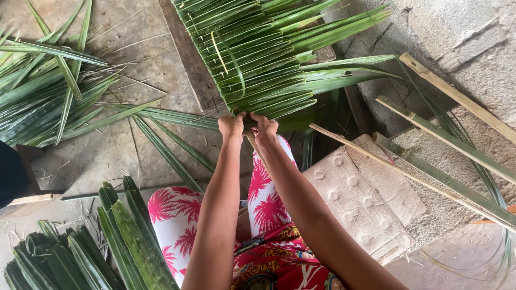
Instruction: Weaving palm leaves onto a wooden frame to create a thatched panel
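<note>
Both forearms reach to the leaf panel (258, 59), mostly folded already, fingers of left hand (231, 127) and right hand (264, 128) pinching its near edge, loose leaves (48, 91) unused.

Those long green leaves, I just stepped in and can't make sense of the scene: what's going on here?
A seated person grips the near edge of a panel of overlapping long green palm leaves with both hands, left hand and right hand side by side. The panel lies over a wooden plank on the concrete floor. Loose leaves lie to the left, a folded leaf bundle sits near the knee, and split bamboo strips lie to the right.
</note>
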